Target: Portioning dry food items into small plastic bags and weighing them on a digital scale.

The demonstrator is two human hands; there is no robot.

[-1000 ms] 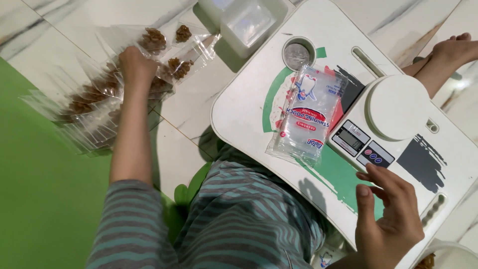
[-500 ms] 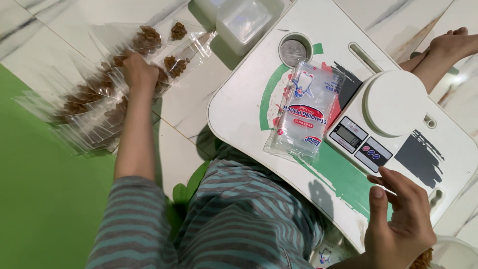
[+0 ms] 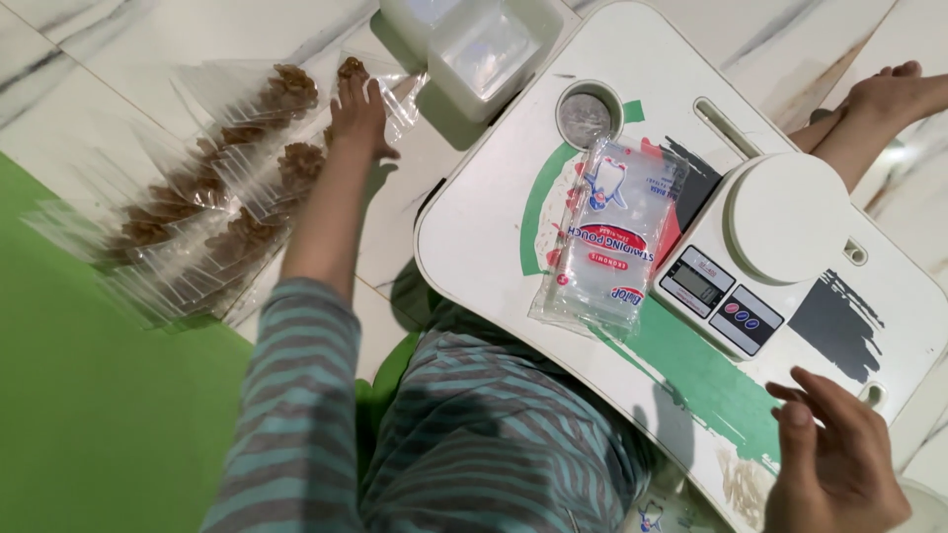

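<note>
The left hand (image 3: pixel 357 111) rests flat, grip released, on the far filled clear pouches (image 3: pixel 212 197); the right hand (image 3: pixel 834 464) hovers open near the scale (image 3: pixel 755 252).

A: Our left hand (image 3: pixel 357 109) has slid further up the row of clear nut packets (image 3: pixel 212 212), now at the topmost ones; agreed?
B: Yes; and our right hand (image 3: pixel 834 459) has drawn back from the scale (image 3: pixel 760 247), fingers loosely spread.

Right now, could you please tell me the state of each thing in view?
Left hand: flat on a clear filled pouch.
Right hand: open, holding nothing.
Kitchen scale: platform bare.
Pack of pouches: lying flat on lap table.
White container: lid on.
</note>
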